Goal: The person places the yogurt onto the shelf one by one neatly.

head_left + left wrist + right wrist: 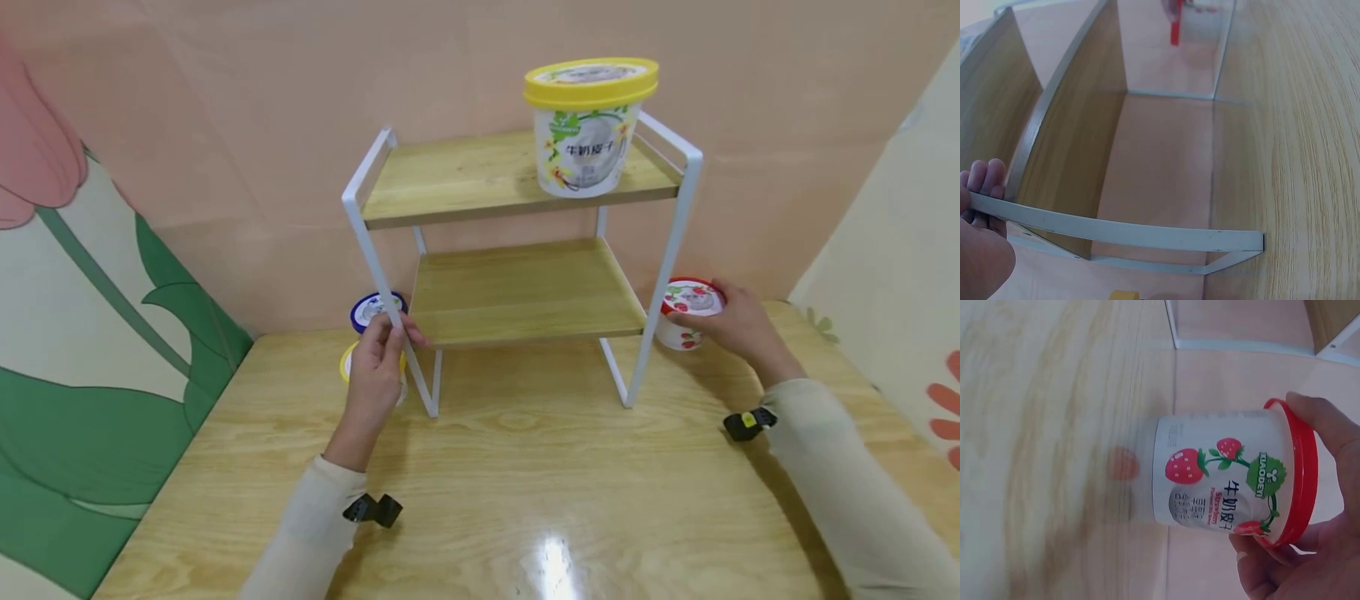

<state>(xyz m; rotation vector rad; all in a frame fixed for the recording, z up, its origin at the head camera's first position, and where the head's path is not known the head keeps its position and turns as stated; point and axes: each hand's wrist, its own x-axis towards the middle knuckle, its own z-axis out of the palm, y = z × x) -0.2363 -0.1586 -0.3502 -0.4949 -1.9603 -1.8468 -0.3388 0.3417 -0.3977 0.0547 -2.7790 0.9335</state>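
The wooden tabletop (pixel 510 483) met a plain pink backdrop (pixel 247 167), with painted panels to left and right. A two-tier rack (pixel 517 292) stood on it, long axis running left to right. The red-lidded tub (pixel 693 302) was outside the rack's right end, near the backdrop, its axis roughly upright; contact between its base and the tabletop could not be confirmed. The right hand (pixel 753 333) was the nearer hand and gripped this tub by its lid rim, thumb and fingers on opposite sides. The left hand (pixel 375 358), at the far end of the rack, gripped the left front upright (pixel 372 258) at about lower-board level. From the tub, the rack lay to the left, and the right front leg (pixel 667 267) stood between the tub and the front opening, forming the nearest obstruction. A yellow-lidded tub (pixel 588 150) occupied the right portion of the upper board (pixel 450 175), close to its front edge. Beyond the left end, a blue-lidded tub (pixel 371 310) and a second yellow-lidded container (pixel 347 364) were partly hidden by the left hand.
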